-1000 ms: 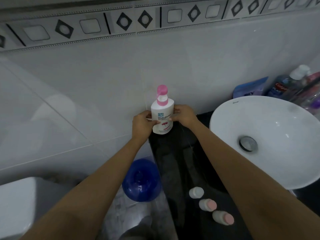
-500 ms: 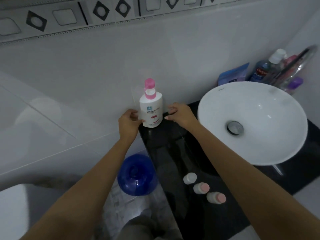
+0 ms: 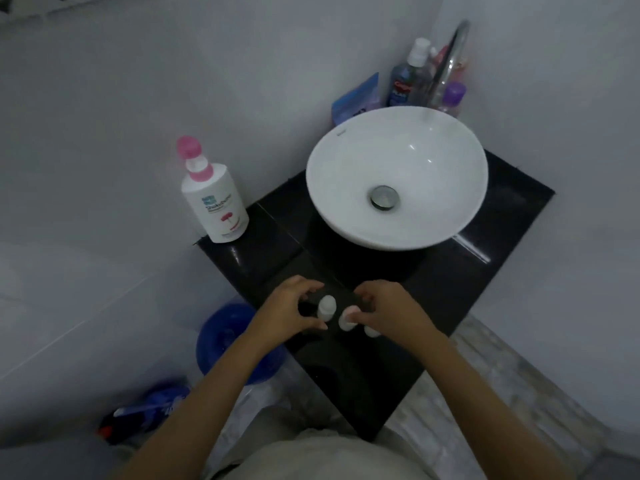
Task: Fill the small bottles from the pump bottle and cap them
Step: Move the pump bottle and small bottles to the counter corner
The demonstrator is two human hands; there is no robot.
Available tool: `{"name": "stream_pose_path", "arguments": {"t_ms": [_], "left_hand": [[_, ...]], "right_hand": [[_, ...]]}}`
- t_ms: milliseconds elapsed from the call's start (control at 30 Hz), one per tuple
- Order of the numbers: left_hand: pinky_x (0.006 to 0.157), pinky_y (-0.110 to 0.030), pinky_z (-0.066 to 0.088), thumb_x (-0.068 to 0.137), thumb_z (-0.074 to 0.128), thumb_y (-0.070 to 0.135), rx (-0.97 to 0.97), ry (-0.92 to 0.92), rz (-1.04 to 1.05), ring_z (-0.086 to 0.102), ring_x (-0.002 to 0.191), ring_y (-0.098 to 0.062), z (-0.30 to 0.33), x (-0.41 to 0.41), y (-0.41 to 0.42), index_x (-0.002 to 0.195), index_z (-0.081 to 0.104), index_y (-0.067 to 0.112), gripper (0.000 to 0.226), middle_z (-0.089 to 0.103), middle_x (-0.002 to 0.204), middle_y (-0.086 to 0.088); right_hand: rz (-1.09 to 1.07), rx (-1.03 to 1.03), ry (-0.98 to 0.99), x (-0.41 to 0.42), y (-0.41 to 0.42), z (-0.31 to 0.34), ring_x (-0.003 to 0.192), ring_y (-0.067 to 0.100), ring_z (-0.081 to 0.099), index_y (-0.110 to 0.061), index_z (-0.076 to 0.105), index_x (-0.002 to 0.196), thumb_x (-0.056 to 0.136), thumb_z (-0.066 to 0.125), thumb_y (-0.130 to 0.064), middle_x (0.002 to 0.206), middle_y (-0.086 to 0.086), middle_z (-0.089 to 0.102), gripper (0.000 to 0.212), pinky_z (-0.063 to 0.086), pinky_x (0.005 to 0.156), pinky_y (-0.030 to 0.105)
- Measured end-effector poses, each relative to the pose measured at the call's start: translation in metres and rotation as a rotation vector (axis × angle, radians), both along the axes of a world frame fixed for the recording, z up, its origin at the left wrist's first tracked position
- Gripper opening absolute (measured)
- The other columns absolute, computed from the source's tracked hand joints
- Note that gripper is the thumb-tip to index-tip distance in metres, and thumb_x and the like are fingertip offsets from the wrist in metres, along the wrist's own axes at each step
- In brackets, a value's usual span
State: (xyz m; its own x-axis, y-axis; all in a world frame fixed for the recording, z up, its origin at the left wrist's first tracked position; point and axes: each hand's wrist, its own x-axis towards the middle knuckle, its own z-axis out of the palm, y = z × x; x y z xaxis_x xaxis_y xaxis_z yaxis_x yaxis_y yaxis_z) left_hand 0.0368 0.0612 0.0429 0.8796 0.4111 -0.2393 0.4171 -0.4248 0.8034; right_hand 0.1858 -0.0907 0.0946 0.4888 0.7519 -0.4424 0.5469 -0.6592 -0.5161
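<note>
The white pump bottle (image 3: 216,199) with a pink pump head stands alone at the back left corner of the black counter (image 3: 277,237), by the wall. Three small white bottles stand in a row near the counter's front edge. My left hand (image 3: 285,311) curves around the leftmost small bottle (image 3: 327,306), fingers apart and not clearly touching it. The fingertips of my right hand (image 3: 389,308) rest on the pink top of the middle small bottle (image 3: 346,322); a firm grip is not clear. The third small bottle (image 3: 372,331) is mostly hidden under that hand.
A white round basin (image 3: 398,178) fills the back right of the counter, with a tap (image 3: 450,53) and several toiletry bottles (image 3: 410,77) behind it. A blue round container (image 3: 225,341) sits on the floor left of the counter, next to a blue package (image 3: 149,410).
Both hands let go of the pump bottle and came back to the small bottles at the front edge. The view tilted down and to the right.
</note>
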Motion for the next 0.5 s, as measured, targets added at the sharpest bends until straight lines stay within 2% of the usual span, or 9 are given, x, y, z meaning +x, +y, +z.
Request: {"name": "stream_pose_path", "arguments": {"t_ms": [67,167,300,500], "left_hand": [[0.089,-0.030,0.051,0.060,0.087,0.022,0.033,0.051,-0.021,0.055,0.099,-0.011,-0.004,0.007,-0.005,0.121,0.058,0.024,0.068,0.055,0.113,0.006],[0.086,-0.029,0.051,0.062,0.084,0.017,0.079,0.063,-0.044,0.057,0.095,-0.011,-0.006,0.012,-0.012,0.111,0.062,0.024,0.054,0.057,0.108,0.005],[0.086,-0.029,0.050,0.072,0.077,0.013,0.146,0.048,-0.024,0.057,0.095,-0.013,-0.007,0.016,-0.018,0.105,0.064,0.020,0.036,0.059,0.106,0.002],[0.083,-0.031,0.052,0.075,0.075,0.016,0.179,0.023,-0.001,0.058,0.090,-0.011,-0.007,0.012,-0.020,0.100,0.065,0.017,0.027,0.060,0.101,0.000]], "right_hand": [[0.105,-0.042,-0.170,-0.005,-0.004,-0.006,0.098,0.018,0.057,-0.016,0.061,0.112,0.076,0.069,-0.044,0.106,0.001,0.063,0.046,0.042,0.084,0.029],[0.192,-0.072,-0.346,-0.010,-0.005,-0.015,0.099,0.021,0.054,-0.016,0.060,0.102,0.079,0.062,-0.044,0.103,0.003,0.064,0.037,0.033,0.085,0.032],[0.225,-0.072,-0.428,-0.015,-0.006,-0.022,0.098,0.022,0.052,-0.016,0.061,0.099,0.082,0.058,-0.042,0.100,0.003,0.066,0.031,0.029,0.083,0.033],[0.273,-0.094,-0.495,-0.019,-0.001,-0.021,0.101,0.022,0.051,-0.014,0.061,0.099,0.086,0.051,-0.042,0.101,0.004,0.066,0.032,0.028,0.088,0.035]]}}
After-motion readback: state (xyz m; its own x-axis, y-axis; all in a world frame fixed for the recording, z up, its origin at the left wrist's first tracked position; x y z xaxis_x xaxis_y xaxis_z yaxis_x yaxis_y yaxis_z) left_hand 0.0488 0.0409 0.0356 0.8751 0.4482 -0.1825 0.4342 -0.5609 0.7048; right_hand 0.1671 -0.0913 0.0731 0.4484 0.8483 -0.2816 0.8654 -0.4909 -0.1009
